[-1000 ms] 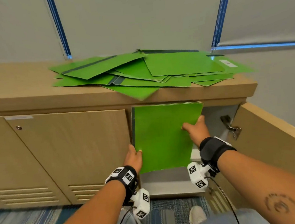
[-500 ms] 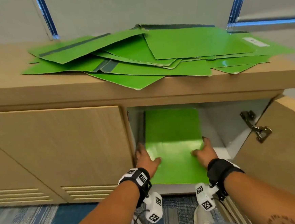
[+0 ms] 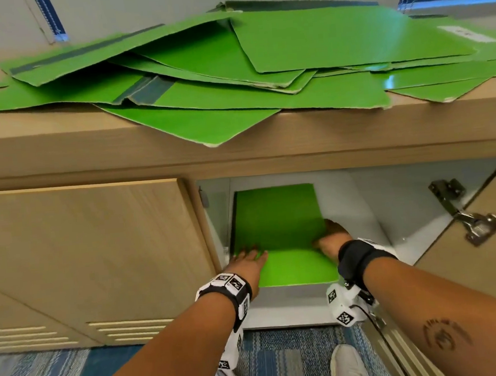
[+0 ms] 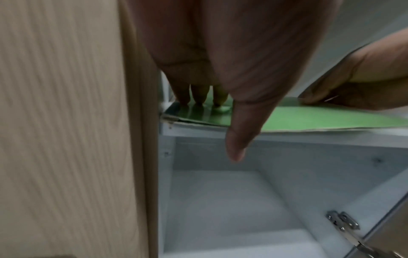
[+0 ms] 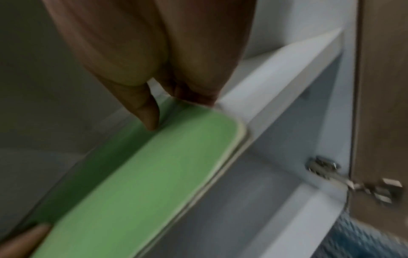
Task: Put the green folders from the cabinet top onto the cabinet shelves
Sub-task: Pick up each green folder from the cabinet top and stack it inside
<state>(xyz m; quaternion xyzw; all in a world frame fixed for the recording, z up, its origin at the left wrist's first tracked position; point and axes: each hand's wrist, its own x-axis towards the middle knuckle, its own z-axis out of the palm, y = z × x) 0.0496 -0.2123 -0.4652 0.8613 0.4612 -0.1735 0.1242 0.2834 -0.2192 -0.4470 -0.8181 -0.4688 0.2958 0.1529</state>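
Observation:
Several green folders [image 3: 232,79] lie in a loose pile on the wooden cabinet top [image 3: 43,126]. One green folder [image 3: 279,224] lies flat on the white shelf [image 3: 279,301] inside the open cabinet, against the left wall. My left hand [image 3: 248,260] rests on its near left corner with straight fingers [image 4: 198,97], the thumb hanging in front of the shelf edge. My right hand [image 3: 329,237] holds the folder's right edge [image 5: 143,174], thumb on top and fingers curled at the side.
The cabinet door [image 3: 482,243] stands open on the right, with a metal hinge [image 3: 466,221]. The door to the left [image 3: 98,259] is closed. Below the shelf is a white lower compartment [image 4: 220,200]. Blue carpet and my shoes are underneath.
The folder went from tilted in front of the opening to flat on the shelf and slid deeper in. Both hands followed it into the cabinet.

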